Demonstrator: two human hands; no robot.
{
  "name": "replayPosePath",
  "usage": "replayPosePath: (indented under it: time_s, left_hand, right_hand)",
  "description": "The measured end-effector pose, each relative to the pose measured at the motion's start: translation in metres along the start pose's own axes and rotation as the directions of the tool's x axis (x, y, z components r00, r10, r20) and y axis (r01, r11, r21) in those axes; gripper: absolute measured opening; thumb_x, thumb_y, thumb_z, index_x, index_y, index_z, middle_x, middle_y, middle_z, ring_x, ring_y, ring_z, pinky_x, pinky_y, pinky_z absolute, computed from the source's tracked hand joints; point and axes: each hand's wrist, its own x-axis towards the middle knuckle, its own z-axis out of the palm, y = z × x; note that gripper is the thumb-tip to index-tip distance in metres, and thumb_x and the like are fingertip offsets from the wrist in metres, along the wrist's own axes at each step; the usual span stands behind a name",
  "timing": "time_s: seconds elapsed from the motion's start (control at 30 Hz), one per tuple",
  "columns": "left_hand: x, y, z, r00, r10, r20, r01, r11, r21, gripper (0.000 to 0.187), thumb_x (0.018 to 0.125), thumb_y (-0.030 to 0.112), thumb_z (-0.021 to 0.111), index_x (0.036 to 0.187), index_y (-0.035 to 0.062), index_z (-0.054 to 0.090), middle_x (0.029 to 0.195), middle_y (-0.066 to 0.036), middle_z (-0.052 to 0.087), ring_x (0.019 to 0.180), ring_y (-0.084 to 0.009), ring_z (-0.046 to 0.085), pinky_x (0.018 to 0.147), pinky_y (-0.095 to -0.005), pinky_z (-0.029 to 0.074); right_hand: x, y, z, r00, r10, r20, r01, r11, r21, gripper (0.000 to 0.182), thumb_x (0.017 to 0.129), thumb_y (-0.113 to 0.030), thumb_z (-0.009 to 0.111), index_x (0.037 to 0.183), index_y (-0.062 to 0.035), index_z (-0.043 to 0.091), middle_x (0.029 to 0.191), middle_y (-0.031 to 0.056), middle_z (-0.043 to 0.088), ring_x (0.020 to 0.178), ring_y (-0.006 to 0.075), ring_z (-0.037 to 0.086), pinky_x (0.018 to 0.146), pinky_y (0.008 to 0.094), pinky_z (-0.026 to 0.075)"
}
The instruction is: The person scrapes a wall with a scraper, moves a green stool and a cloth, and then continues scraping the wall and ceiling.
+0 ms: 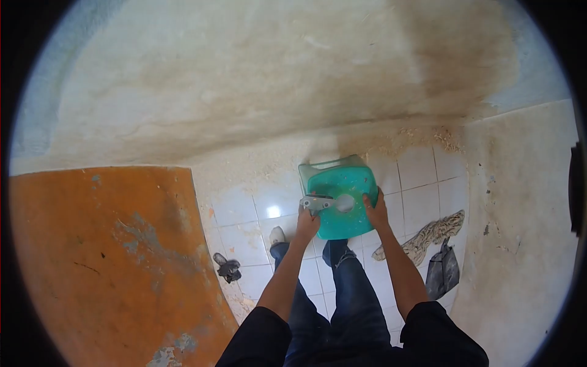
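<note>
white tiles (422, 208) cover the floor of a narrow corner with stained walls. nearest are dark sleeves (260, 330) and the jeans (354, 293), torn at one knee. to the right of the legs a dark bag (443, 275) lies by the right wall (526, 220), and a crumpled, patterned cloth (422, 243) stretches just beyond it. on the other side, a black bundle (228, 268) lies near the orange panel (140, 257), whose paint is worn to grey in patches. a pale shoe (277, 235) shows beside the left forearm.

ahead of the knees is the green stool (342, 227), between the two hands, its top speckled and its feet too hidden to tell whether they touch the floor. the right hand (376, 211) grips its right edge, thumb on top. the left hand (307, 223) is closed at the opposite edge, against a grey tool (316, 202) that covers part of the top; how its fingers divide between the two is unclear. the stool blocks the tiles behind it. farther off, pale flakes (449, 139) litter the foot of the brown-smeared back wall (275, 73).
</note>
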Motion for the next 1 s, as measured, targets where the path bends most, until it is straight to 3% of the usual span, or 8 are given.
replayPosePath:
  time_s: [0.07, 0.17, 0.37, 0.6, 0.7, 0.77, 0.87, 1.0]
  left_hand:
    - [-0.013, 0.015, -0.003, 0.996, -0.076, -0.047, 0.048, 0.901, -0.43, 0.067, 0.079, -0.001, 0.052, 0.145, 0.0061, 0.04, 0.124, -0.022, 0.057, 0.104, -0.0308, 0.06, 0.086, -0.0343, 0.048]
    - [-0.017, 0.027, -0.015, 0.965, -0.254, -0.061, 0.191, 0.845, -0.499, 0.07, 0.083, 0.001, 0.052, 0.15, 0.01, 0.034, 0.11, -0.015, 0.065, 0.087, -0.0187, 0.062, 0.078, -0.0298, 0.049]
    - [-0.019, 0.001, -0.055, 0.964, -0.263, 0.036, 0.244, 0.824, -0.511, 0.068, 0.088, 0.003, 0.052, 0.152, 0.0069, 0.029, 0.105, -0.004, 0.061, 0.084, -0.0098, 0.057, 0.072, -0.0274, 0.048]
    - [-0.027, -0.054, -0.108, 0.932, -0.357, -0.062, 0.203, 0.656, -0.727, 0.065, 0.086, 0.005, 0.055, 0.148, 0.0038, 0.036, 0.1, -0.004, 0.063, 0.084, -0.0121, 0.058, 0.076, -0.0265, 0.047]
    - [-0.04, -0.077, -0.157, 0.909, -0.415, 0.042, 0.319, 0.628, -0.71, 0.057, 0.088, 0.009, 0.054, 0.144, 0.0004, 0.043, 0.109, -0.004, 0.06, 0.094, -0.0109, 0.056, 0.082, -0.0254, 0.045]
    - [-0.046, -0.096, -0.191, 0.907, -0.42, 0.001, 0.288, 0.621, -0.729, 0.058, 0.087, 0.007, 0.052, 0.144, 0.0022, 0.043, 0.107, -0.003, 0.059, 0.093, -0.0116, 0.055, 0.082, -0.0255, 0.045]
    - [-0.054, -0.138, -0.245, 0.876, -0.48, -0.048, 0.318, 0.65, -0.69, 0.062, 0.082, 0.002, 0.049, 0.144, 0.0045, 0.046, 0.109, -0.005, 0.06, 0.094, -0.0143, 0.056, 0.085, -0.0277, 0.045]
    - [-0.061, -0.184, -0.315, 0.875, -0.471, -0.116, 0.289, 0.697, -0.656, 0.054, 0.087, 0.007, 0.053, 0.141, 0.0028, 0.048, 0.11, -0.004, 0.062, 0.093, -0.0108, 0.056, 0.083, -0.026, 0.045]
  right_hand:
    - [-0.005, -0.014, 0.005, 1.0, -0.001, -0.004, 0.001, 0.998, 0.069, 0.074, 0.091, -0.044, 0.061, 0.142, 0.0027, 0.035, 0.131, 0.0318, 0.05, 0.124, 0.045, 0.049, 0.102, 0.0473, 0.041]
    - [-0.002, -0.018, 0.005, 0.998, -0.055, 0.012, 0.054, 0.997, 0.056, 0.072, 0.09, -0.043, 0.062, 0.141, 0.0021, 0.037, 0.129, 0.0288, 0.054, 0.122, 0.0407, 0.053, 0.101, 0.0445, 0.042]
    - [-0.018, -0.053, 0.023, 0.995, -0.092, 0.037, 0.09, 0.995, 0.049, 0.064, 0.092, -0.04, 0.062, 0.139, -0.0013, 0.041, 0.126, 0.0257, 0.057, 0.118, 0.0386, 0.056, 0.098, 0.0434, 0.044]
    - [-0.04, -0.082, 0.07, 0.988, -0.143, 0.056, 0.14, 0.988, 0.059, 0.059, 0.092, -0.037, 0.064, 0.137, -0.0054, 0.043, 0.121, 0.0232, 0.06, 0.107, 0.0333, 0.062, 0.092, 0.0414, 0.048]
    - [-0.061, -0.109, 0.108, 0.983, -0.081, 0.166, 0.054, 0.985, 0.163, 0.062, 0.09, -0.038, 0.066, 0.139, -0.0071, 0.043, 0.117, 0.0218, 0.062, 0.098, 0.0297, 0.065, 0.084, 0.0386, 0.052]
    - [-0.075, -0.132, 0.14, 0.975, 0.047, 0.217, -0.077, 0.989, 0.128, 0.068, 0.088, -0.041, 0.068, 0.141, -0.0077, 0.042, 0.114, 0.0208, 0.063, 0.093, 0.0283, 0.065, 0.079, 0.0369, 0.053]
    - [-0.094, -0.152, 0.199, 0.976, -0.06, 0.209, 0.017, 0.979, 0.202, 0.071, 0.087, -0.043, 0.069, 0.142, -0.0092, 0.041, 0.112, 0.021, 0.063, 0.094, 0.0295, 0.065, 0.08, 0.0377, 0.053]
    - [-0.122, -0.194, 0.268, 0.97, -0.087, 0.227, 0.045, 0.982, 0.185, 0.07, 0.087, -0.044, 0.068, 0.141, -0.0095, 0.041, 0.112, 0.0216, 0.063, 0.095, 0.0303, 0.065, 0.08, 0.0383, 0.053]
